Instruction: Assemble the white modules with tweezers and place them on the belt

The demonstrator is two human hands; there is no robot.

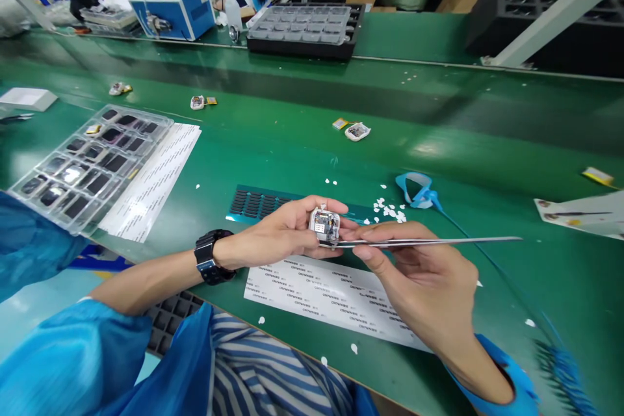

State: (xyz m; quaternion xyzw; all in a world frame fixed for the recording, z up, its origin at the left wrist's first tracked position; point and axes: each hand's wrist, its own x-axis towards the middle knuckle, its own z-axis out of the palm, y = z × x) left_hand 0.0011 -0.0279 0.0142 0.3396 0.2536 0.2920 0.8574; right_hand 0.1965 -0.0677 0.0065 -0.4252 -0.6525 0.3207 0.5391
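Observation:
My left hand [285, 229] grips a small white watch module [325, 225] with its circuit board showing, held just above the green table. My right hand [419, 276] pinches metal tweezers [429, 242], whose tips touch the module's lower right edge. A black wristwatch [210, 257] sits on my left wrist. Under my hands lies a white label sheet [326, 299], and behind them a strip of small black pads [258, 203].
A clear tray of dark screens [88, 166] rests on a printed sheet [156, 179] at left. Loose modules [357, 131] [197, 102] lie on the green belt. A black and grey tray [305, 29] and a blue box [178, 12] stand at the back. A blue wrist strap [419, 192] lies at right.

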